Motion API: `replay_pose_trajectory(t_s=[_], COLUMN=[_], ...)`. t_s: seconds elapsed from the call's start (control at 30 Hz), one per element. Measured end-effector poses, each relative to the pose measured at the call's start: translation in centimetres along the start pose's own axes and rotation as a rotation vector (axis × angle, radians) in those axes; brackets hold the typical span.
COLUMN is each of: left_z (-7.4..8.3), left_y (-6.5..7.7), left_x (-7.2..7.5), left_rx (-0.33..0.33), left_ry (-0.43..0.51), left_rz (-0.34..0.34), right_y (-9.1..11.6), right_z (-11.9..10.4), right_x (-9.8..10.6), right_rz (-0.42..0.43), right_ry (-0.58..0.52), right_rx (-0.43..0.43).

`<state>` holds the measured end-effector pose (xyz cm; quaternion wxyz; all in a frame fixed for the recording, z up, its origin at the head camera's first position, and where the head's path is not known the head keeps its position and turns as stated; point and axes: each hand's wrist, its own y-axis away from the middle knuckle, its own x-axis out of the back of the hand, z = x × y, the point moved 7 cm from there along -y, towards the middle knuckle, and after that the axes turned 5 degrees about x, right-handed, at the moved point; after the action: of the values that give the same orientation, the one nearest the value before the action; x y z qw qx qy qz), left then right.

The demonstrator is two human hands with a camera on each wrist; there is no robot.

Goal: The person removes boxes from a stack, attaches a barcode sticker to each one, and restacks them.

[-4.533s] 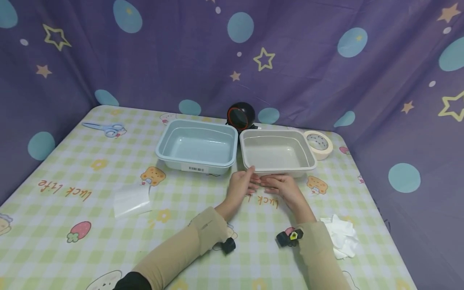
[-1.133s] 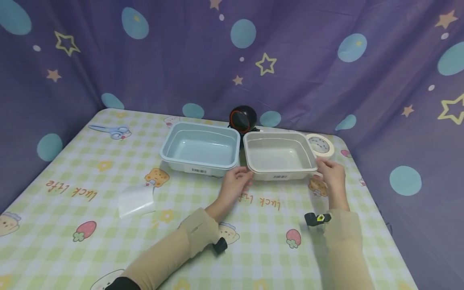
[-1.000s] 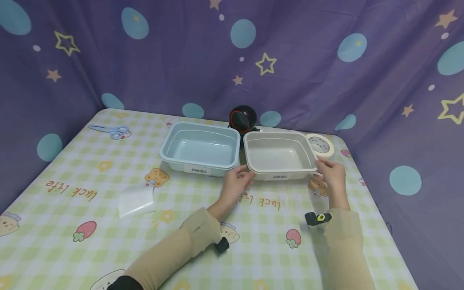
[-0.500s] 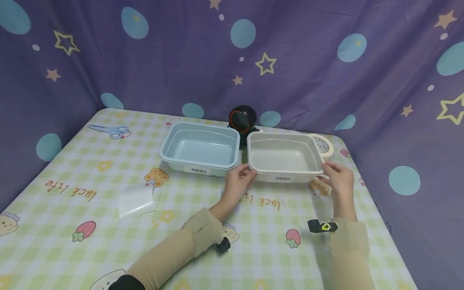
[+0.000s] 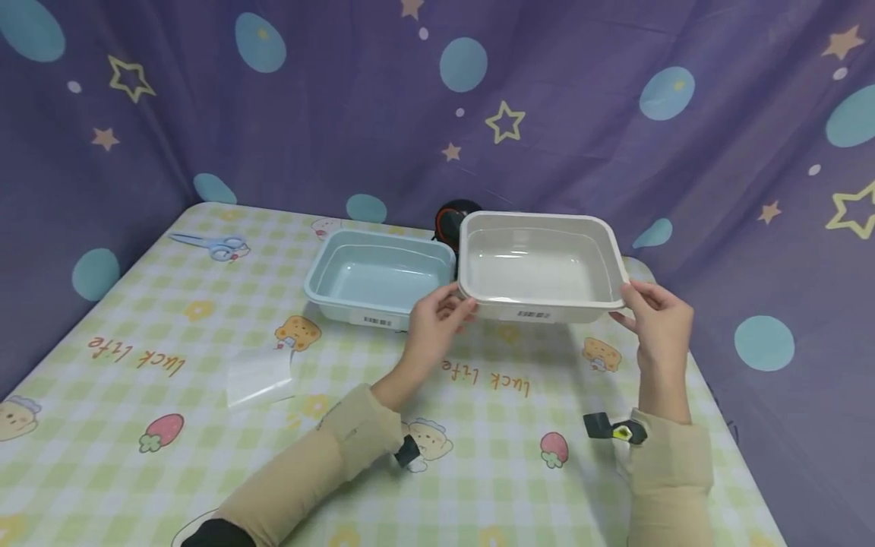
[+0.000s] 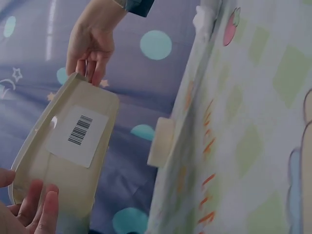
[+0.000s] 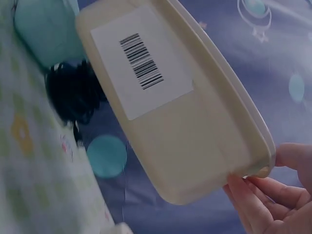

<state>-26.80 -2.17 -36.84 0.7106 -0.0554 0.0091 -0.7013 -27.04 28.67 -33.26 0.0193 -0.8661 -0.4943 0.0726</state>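
An off-white plastic tub (image 5: 547, 302), bearing a barcode label (image 6: 80, 132) on its near wall, is off the table in both hands. My left hand (image 5: 432, 325) pinches its near left corner, with the thumb at the rim and fingers below. At the near right corner, my right hand (image 5: 661, 328) grips the rim between thumb and fingers; the right wrist view also catches this hold. Nothing lies inside the raised tub. A light blue tub (image 5: 379, 282) stands on the table just left of it, close to my left hand.
Blue scissors (image 5: 217, 246) lie at the back left. A white glossy sheet (image 5: 258, 378) is on the table's left half. A black rounded device (image 5: 450, 222) stands behind the tubs, partly covered. The tape roll (image 6: 162, 142) shows in the left wrist view.
Both hands were together at the off-white tub's near side, then parted to its two near corners. The tub shifted slightly right, then rose off the table, now covering the tape roll in the head view.
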Motion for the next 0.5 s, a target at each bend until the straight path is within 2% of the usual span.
replay_pose_trajectory(t_s=[0.23,0.5], left_z=[2.1,3.0], left_y=[-0.1,-0.2], left_x=[4.6,9.9], left_rx=[-0.098,-0.127], left_ry=[-0.061,-0.039], left_rz=[0.099,0.192], right_y=[1.1,2.5], right_z=[-1.5,-1.5], right_x=[-4.1,-9.0], right_rz=[-0.072,-0.154], right_ry=[-0.051,-0.089], right_rx=[0.077,0.109])
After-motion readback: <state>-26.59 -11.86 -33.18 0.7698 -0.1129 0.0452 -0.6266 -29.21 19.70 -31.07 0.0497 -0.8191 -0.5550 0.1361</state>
